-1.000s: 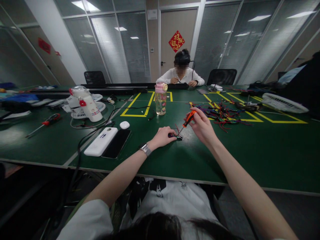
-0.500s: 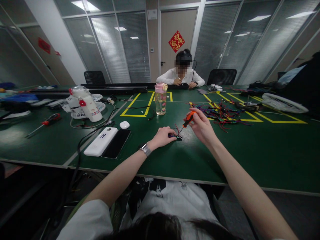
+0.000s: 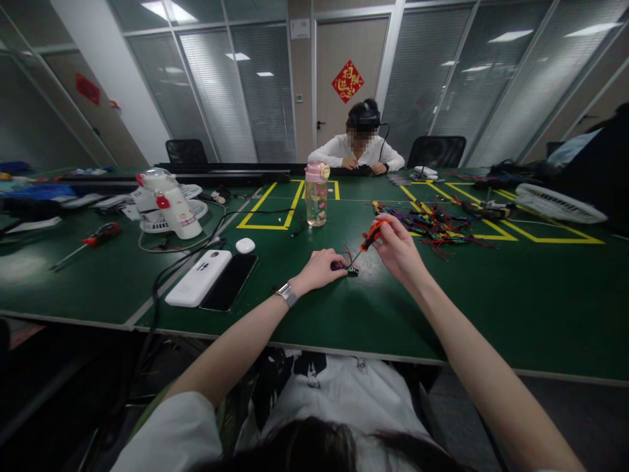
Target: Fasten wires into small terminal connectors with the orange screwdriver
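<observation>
A screwdriver (image 3: 374, 235) with an orange and black handle is pinched in the fingers of my right hand (image 3: 399, 248). Its shaft slants down to the left, the tip at a small wired circuit board (image 3: 352, 271) on the green table. My left hand (image 3: 322, 269) rests on the tabletop with its fingers closed on the board's wired left end. Thin red and dark wires rise beside the fingertips. Exactly where the tip touches is too small to tell.
A pink-lidded bottle (image 3: 316, 196) stands ahead. Right of it lies a heap of wired boards (image 3: 437, 223). At left are a power bank (image 3: 199, 278), a phone (image 3: 229, 283), an earphone case (image 3: 245, 246), cables and another screwdriver (image 3: 93, 240). Across the table sits a person (image 3: 361, 141).
Both hands, the screwdriver and the board stay in almost the same place. The person across the table has shifted very slightly.
</observation>
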The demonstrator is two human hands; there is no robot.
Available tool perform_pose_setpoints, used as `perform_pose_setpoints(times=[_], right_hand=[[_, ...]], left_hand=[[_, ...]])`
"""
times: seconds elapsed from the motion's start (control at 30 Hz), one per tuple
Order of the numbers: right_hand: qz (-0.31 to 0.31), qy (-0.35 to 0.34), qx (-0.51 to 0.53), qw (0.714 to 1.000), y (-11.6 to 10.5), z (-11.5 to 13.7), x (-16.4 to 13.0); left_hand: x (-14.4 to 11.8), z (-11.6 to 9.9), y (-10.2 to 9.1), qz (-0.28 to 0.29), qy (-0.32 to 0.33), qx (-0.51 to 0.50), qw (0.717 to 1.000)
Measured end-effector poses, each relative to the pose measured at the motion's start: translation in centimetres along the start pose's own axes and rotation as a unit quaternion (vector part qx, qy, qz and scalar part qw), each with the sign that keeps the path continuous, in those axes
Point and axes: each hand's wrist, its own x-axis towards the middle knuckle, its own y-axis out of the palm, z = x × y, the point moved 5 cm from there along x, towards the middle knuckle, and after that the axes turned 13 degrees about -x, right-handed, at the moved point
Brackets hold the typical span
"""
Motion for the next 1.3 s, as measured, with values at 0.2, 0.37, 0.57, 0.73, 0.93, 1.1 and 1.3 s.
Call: perform_pose_setpoints(times=[0.2, 0.37, 0.57, 0.73, 0.93, 1.1, 1.3], right_hand=[[0.019, 0.008, 0.011, 1.0, 0.6, 0.4, -0.2], [0.0, 0.012, 0.014, 1.0, 0.3, 0.2, -0.1], [0.008, 0.028, 0.003, 1.0, 0.1, -0.1, 0.0], [0.023, 0.034, 0.012, 0.999, 0.7, 0.2, -0.1], [0.004, 0.024, 0.004, 1.0, 0.6, 0.2, -0.2], [-0.019, 0.011, -0.021, 1.0, -0.2, -0.1, 0.0], [0.009, 0.019, -0.018, 1.0, 0.2, 0.3, -0.1]], left_hand=[[-0.1, -0.2, -0.1, 0.002, -0.001, 0.006, 1.0], [-0.1, -0.2, -0.1, 0.002, -0.002, 0.004, 1.0], [-0.1, 0.1, 0.0, 0.001, 0.001, 0.008, 1.0], [-0.1, -0.3, -0.1, 0.003, -0.004, 0.008, 1.0], [-0.1, -0.4, -0.2, 0.002, -0.007, 0.007, 1.0], [-0.2, -0.3, -0.2, 0.006, -0.006, -0.003, 1.0], [-0.1, -0.3, -0.1, 0.002, -0.004, 0.002, 1.0]])
